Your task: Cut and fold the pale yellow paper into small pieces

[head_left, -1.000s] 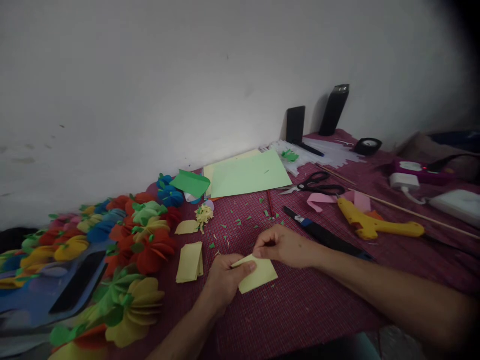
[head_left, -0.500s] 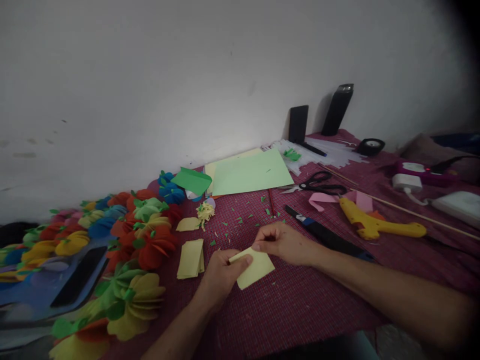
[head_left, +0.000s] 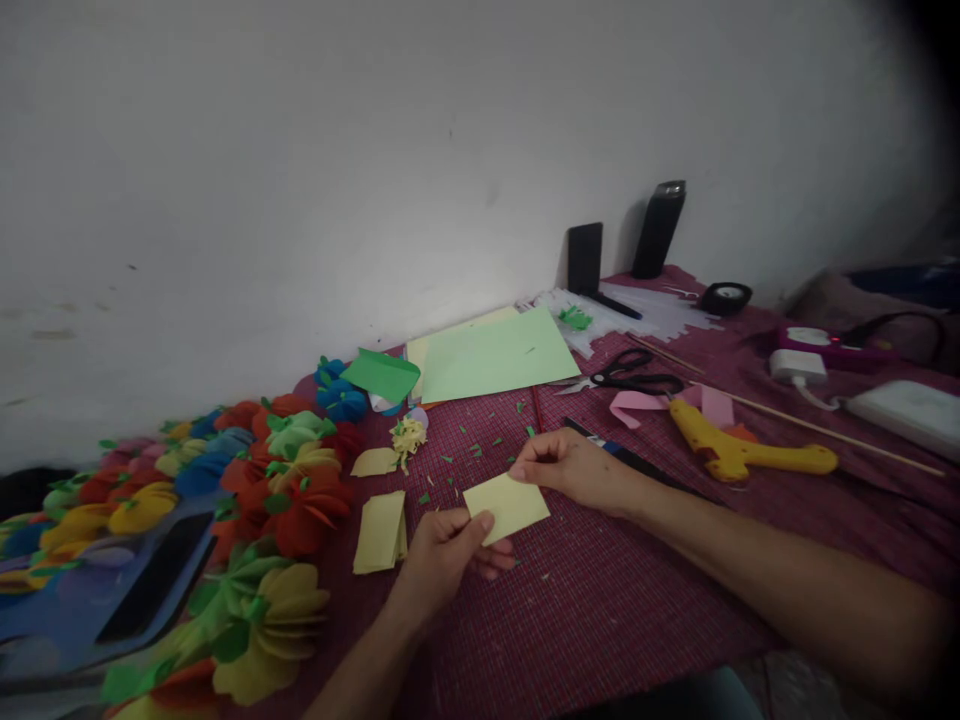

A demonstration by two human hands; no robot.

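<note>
A small rectangle of pale yellow paper [head_left: 511, 508] is held between both hands above the table. My left hand [head_left: 450, 550] pinches its left edge, thumb on top and fingers beneath. At its upper right corner, my right hand [head_left: 562, 468] grips the paper between thumb and fingers. Left of my hands lies a stack of matching yellow paper pieces [head_left: 379, 532]. Beyond that stack sit a yellow cut piece [head_left: 373, 461] with a curved edge and a heap of yellow shreds [head_left: 408, 438].
Coloured paper flowers [head_left: 307, 500] crowd the left side. Large pale green sheets [head_left: 495, 355] lie at the back. Scissors [head_left: 637, 375], a black-handled cutter [head_left: 645, 465], a yellow glue gun [head_left: 742, 447] and a long stick [head_left: 810, 420] are on the right. A black bottle [head_left: 660, 230] stands by the wall.
The yellow paper has turned to lie more level, and the fingers of my left hand now show below it. My right hand still holds its upper corner. The view has shifted slightly.
</note>
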